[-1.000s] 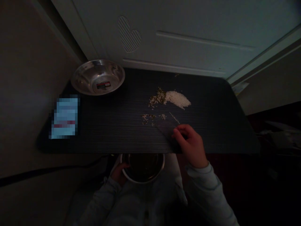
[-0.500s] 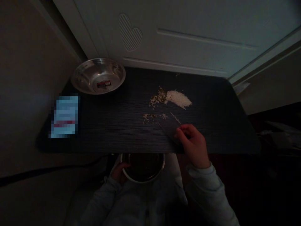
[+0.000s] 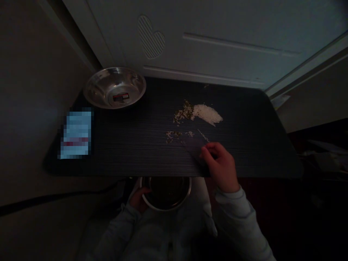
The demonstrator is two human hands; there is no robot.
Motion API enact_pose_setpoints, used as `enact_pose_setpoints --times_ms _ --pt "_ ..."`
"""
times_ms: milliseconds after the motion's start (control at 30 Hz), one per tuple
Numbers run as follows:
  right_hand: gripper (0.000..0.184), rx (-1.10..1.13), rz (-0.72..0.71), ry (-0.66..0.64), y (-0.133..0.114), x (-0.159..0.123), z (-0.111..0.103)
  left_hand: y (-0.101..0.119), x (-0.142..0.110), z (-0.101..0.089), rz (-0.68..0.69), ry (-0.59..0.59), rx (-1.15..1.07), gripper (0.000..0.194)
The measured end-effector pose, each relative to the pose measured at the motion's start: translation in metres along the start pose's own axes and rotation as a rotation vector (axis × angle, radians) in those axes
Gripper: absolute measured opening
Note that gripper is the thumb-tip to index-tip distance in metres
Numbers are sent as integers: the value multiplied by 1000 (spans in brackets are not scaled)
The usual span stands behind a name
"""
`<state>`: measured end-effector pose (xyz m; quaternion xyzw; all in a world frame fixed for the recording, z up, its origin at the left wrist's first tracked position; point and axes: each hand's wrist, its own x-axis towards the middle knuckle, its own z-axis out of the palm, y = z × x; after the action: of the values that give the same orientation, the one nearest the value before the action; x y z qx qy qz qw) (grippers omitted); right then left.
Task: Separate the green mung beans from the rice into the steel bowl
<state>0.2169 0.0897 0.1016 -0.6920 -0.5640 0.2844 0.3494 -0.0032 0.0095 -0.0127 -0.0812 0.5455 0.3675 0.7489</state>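
My right hand [image 3: 221, 166] is closed on a thin see-through sheet [image 3: 194, 148], held low over the dark table near its front edge. Just beyond the sheet lie scattered white and green grains [image 3: 174, 135] and a short line of white grains [image 3: 203, 135]. Farther back, a heap of white grains that look like rice [image 3: 208, 113] touches a smaller patch of green grains [image 3: 187, 108]. Below the table edge, my left hand [image 3: 139, 199] grips the rim of a metal bowl [image 3: 166, 209] on my lap, thumb inside. The bowl's far part is hidden under the table.
A shiny metal basin [image 3: 115, 103] with a label inside stands at the table's back left. In front of it, at the left edge, lies a lit, blurred-out phone-like screen [image 3: 76, 134]. A white panel with a heart relief [image 3: 152, 40] rises behind the dark table [image 3: 130, 145].
My right hand has shifted slightly left and toward the front edge with the clear sheet. My left hand stays on the bowl, and the grains look nearly unchanged.
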Motion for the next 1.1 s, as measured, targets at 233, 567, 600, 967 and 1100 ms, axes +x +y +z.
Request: enact_pose_setpoints --times_ms 233,567,600,967,1100 --pt "15 26 14 10 -2 -3 -2 0 -1 0 -16 -32 -18 26" --pt "16 -50 9 64 8 1 -5 -2 2 -1 -30 -7 -36 20" --pt "16 -47 15 78 9 1 -7 -2 3 -2 -28 -11 -33 19" --pt "16 -144 -72 46 11 6 0 -1 0 -2 2 -7 -16 20" --pt "17 -151 -96 92 13 17 0 -1 1 -2 -12 -2 -14 22"
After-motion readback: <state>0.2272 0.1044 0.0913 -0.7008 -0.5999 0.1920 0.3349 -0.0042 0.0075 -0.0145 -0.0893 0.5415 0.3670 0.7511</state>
